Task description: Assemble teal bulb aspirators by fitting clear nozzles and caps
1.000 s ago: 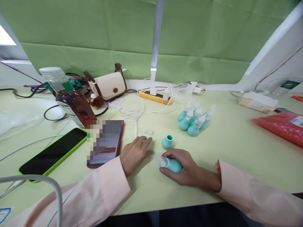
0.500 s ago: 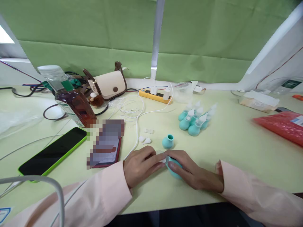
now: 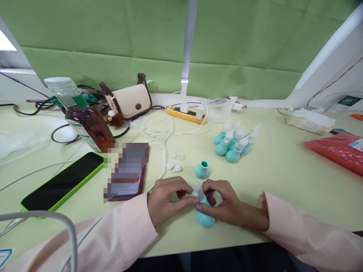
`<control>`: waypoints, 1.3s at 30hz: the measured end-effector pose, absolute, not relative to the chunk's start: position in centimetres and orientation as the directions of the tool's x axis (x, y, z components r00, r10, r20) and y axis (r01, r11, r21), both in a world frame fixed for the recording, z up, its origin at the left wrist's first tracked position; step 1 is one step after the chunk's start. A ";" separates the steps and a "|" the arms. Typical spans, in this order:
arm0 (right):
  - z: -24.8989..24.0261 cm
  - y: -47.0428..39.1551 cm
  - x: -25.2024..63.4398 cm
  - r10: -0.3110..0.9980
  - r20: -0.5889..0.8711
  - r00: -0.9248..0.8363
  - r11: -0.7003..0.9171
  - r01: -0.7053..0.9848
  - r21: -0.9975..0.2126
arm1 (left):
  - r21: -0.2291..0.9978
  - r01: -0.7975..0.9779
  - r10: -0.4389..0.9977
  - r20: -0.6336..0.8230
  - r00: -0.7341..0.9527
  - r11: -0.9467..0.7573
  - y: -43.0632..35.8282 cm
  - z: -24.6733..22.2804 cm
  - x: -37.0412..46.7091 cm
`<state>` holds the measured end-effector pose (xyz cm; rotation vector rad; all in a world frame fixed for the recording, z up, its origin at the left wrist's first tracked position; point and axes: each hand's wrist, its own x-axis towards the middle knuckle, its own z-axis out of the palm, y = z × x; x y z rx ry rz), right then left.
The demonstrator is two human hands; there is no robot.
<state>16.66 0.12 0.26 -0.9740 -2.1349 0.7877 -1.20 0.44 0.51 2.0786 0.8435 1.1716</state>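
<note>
A turquoise squeeze bulb (image 3: 205, 220) with a translucent nozzle (image 3: 197, 189) at its neck, like a bulb aspirator, is between my hands near the table's front edge. My left hand (image 3: 169, 200) pinches the nozzle from the left with thumb and fingers. From the right, my right hand (image 3: 225, 202) has thumb and curled fingers closed round the bulb's neck; its fingertips are partly hidden. Just beyond stands an open turquoise bulb (image 3: 201, 170) without a nozzle. Small white plastic pieces (image 3: 174, 167) and a clear piece (image 3: 178, 156) lie to its left.
Several turquoise bulbs with nozzles (image 3: 233, 155) stand grouped at the right. Leftward lie a pixelated phone (image 3: 127, 177), a green-edged phone (image 3: 64, 181), and a tilted bottle (image 3: 87, 124). Behind are a handbag (image 3: 132, 100) and a yellow power strip (image 3: 177, 113); a red packet (image 3: 337, 151) lies far right.
The bulb has turned more upright, its rounded end now toward me and its nozzle up. My right hand has gone from wrapping the bulb's body to pinching at its neck.
</note>
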 end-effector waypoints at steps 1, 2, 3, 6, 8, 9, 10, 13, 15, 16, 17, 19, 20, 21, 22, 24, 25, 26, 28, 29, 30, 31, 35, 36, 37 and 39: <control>0.3 0.2 16.7 0.794 0.330 -0.510 0.561 0.406 -0.721 | 0.773 0.218 0.776 0.483 0.405 -0.596 0.4 0.6 -1.1; 0.3 0.2 16.7 0.786 0.345 -0.513 0.576 0.403 -0.711 | 0.789 0.204 0.785 0.474 0.399 -0.580 0.4 0.6 -1.1; 0.3 0.3 16.8 0.779 0.354 -0.517 0.586 0.400 -0.705 | 0.800 0.191 0.791 0.470 0.392 -0.569 0.4 0.6 -1.0; 0.2 0.5 16.8 0.773 0.370 -0.516 0.600 0.403 -0.691 | 0.815 0.172 0.801 0.464 0.378 -0.553 0.3 0.7 -0.9; 0.2 0.6 16.8 0.779 0.384 -0.496 0.604 0.429 -0.671 | 0.811 0.181 0.802 0.467 0.371 -0.556 0.2 0.8 -0.9; 0.1 0.5 16.7 0.782 0.395 -0.483 0.608 0.447 -0.656 | 0.804 0.194 0.803 0.473 0.363 -0.562 0.1 0.8 -0.9; 0.1 0.5 16.6 0.785 0.406 -0.468 0.610 0.469 -0.638 | 0.795 0.210 0.803 0.481 0.352 -0.569 -0.1 0.8 -0.8; 0.1 0.3 16.4 0.789 0.441 -0.427 0.614 0.538 -0.577 | 0.776 0.264 0.814 0.501 0.293 -0.572 -0.6 0.8 -0.6; 0.2 0.1 16.2 0.782 0.469 -0.410 0.621 0.569 -0.539 | 0.772 0.290 0.824 0.509 0.249 -0.565 -1.0 0.8 -0.4; 0.2 0.0 16.1 0.777 0.483 -0.404 0.626 0.579 -0.523 | 0.771 0.299 0.826 0.513 0.232 -0.563 -1.2 0.8 -0.3; 0.3 -0.1 16.1 0.772 0.494 -0.400 0.630 0.586 -0.510 | 0.769 0.303 0.827 0.517 0.222 -0.563 -1.3 0.9 -0.2; 0.4 -0.2 16.0 0.767 0.501 -0.400 0.634 0.594 -0.496 | 0.771 0.301 0.828 0.514 0.225 -0.561 -1.4 1.0 -0.2; 0.4 -0.2 16.0 0.766 0.503 -0.400 0.635 0.596 -0.492 | 0.775 0.299 0.830 0.507 0.234 -0.558 -1.4 1.0 -0.2; 0.5 -0.2 15.9 0.766 0.501 -0.402 0.634 0.600 -0.488 | 0.779 0.297 0.832 0.497 0.246 -0.552 -1.4 1.1 -0.2; 0.5 -0.2 15.9 0.763 0.506 -0.403 0.637 0.601 -0.482 | 0.784 0.296 0.836 0.484 0.258 -0.545 -1.3 1.1 -0.2; 0.4 -0.2 15.9 0.751 0.523 -0.404 0.649 0.597 -0.471 | 0.797 0.297 0.847 0.455 0.276 -0.525 -1.2 1.2 -0.2; 0.3 -0.1 15.9 0.745 0.529 -0.406 0.656 0.589 -0.472 | 0.807 0.296 0.854 0.438 0.279 -0.511 -1.2 1.1 -0.3; 0.2 0.0 15.9 0.742 0.531 -0.410 0.662 0.578 -0.478 | 0.819 0.295 0.865 0.418 0.278 -0.491 -1.1 1.1 -0.3; 0.0 0.1 16.0 0.738 0.532 -0.415 0.669 0.548 -0.502 | 0.851 0.287 0.890 0.372 0.263 -0.440 -1.0 1.0 -0.3; 0.0 0.2 16.0 0.740 0.526 -0.419 0.670 0.531 -0.519 | 0.868 0.278 0.904 0.348 0.250 -0.411 -1.0 0.9 -0.3; -0.1 0.2 16.0 0.743 0.518 -0.424 0.668 0.511 -0.540 | 0.886 0.266 0.917 0.323 0.233 -0.380 -0.9 0.9 -0.2; -0.2 0.2 16.1 0.749 0.505 -0.429 0.662 0.492 -0.565 | 0.905 0.249 0.930 0.295 0.219 -0.345 -0.9 0.9 -0.2; -0.3 0.3 16.2 0.790 0.430 -0.438 0.600 0.404 -0.691 | 0.988 0.097 0.977 0.100 0.189 -0.120 -0.6 1.3 -0.2; -0.3 0.3 16.3 0.801 0.407 -0.439 0.576 0.379 -0.724 | 0.999 0.035 0.979 0.026 0.201 -0.034 -0.5 1.4 -0.3; -0.3 0.3 16.3 0.812 0.379 -0.444 0.547 0.353 -0.759 | 0.998 -0.032 0.972 -0.046 0.229 0.055 -0.3 1.5 -0.3; -0.2 0.3 16.4 0.830 0.322 -0.456 0.484 0.302 -0.821 | 0.960 -0.160 0.929 -0.167 0.330 0.229 0.1 1.5 -0.5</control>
